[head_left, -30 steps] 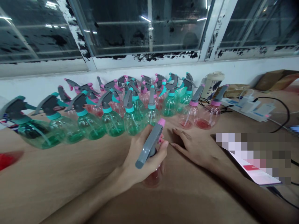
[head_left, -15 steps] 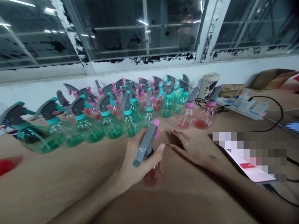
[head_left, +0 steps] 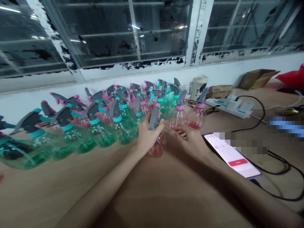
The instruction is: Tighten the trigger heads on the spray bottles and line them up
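My left hand (head_left: 149, 133) is wrapped around the neck of a spray bottle (head_left: 157, 149) with a grey-and-pink trigger head and pinkish liquid. The bottle stands roughly upright over the table. Beside it, my right hand (head_left: 190, 139) has bent fingers held apart, with nothing seen in them; they are partly blurred. Just beyond those fingers is a pink-collared spray bottle (head_left: 179, 115), and whether they touch it I cannot tell. Another pink-collared bottle (head_left: 196, 117) stands to its right. Left of my hands runs a row of green spray bottles (head_left: 102, 133) with teal collars.
Behind the green row stand several pink spray bottles (head_left: 82, 118) along the white wall. A paper cup (head_left: 199, 88), a power strip (head_left: 228, 107) with cables and a cardboard box (head_left: 256, 79) sit back right. A lit phone (head_left: 234, 155) lies right of my right hand.
My left hand has carried the pink spray bottle away from me, toward the rows. My right hand has lifted from lying on the table and its fingers have curled more. The view has swung right.
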The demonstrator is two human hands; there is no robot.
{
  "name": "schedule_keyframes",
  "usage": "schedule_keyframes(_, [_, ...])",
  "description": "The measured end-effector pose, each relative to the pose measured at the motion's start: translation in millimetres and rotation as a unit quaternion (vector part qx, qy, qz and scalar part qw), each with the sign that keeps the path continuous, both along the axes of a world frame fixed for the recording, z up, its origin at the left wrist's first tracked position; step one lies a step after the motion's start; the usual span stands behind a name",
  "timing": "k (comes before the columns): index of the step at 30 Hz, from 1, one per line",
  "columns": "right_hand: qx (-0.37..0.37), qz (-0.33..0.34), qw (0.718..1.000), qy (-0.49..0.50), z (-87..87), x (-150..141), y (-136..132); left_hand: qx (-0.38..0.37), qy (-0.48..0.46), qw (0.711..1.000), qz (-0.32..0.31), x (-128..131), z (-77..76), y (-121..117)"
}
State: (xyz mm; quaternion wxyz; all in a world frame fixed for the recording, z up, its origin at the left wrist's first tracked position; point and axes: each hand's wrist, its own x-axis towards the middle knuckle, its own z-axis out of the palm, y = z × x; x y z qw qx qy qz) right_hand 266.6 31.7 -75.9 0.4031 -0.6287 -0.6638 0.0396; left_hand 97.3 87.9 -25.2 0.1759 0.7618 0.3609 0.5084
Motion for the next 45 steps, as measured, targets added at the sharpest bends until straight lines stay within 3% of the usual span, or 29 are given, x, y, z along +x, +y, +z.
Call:
schedule_keyframes(8, [0.04, -0.069, 0.995, 0.057, 10.4, 16, 6, 0.029, -0.002, 0.999, 0.036, 36, -3.1, 48])
schedule_keyframes(17, [0.058, -0.135, 0.987, 0.06, 9.7, 21, 11, 0.044, 0.006, 0.998, 0.052, 48, -1.0, 76])
schedule_keyframes(27, [0.048, -0.137, 0.989, 0.043, 1.5, 22, 25, 0.054, -0.003, 0.997, 0.063, 49, 0.7, 88])
schedule_keyframes(37, [-0.008, -0.148, 0.989, -0.005, 15.0, 12, 51, 0.075, 0.024, 0.995, 0.065, 48, 5.8, 88])
schedule_keyframes(45, [-0.029, -0.156, 0.987, -0.028, 21.1, 13, 35, 0.064, 0.041, 0.994, 0.074, 47, 3.2, 84])
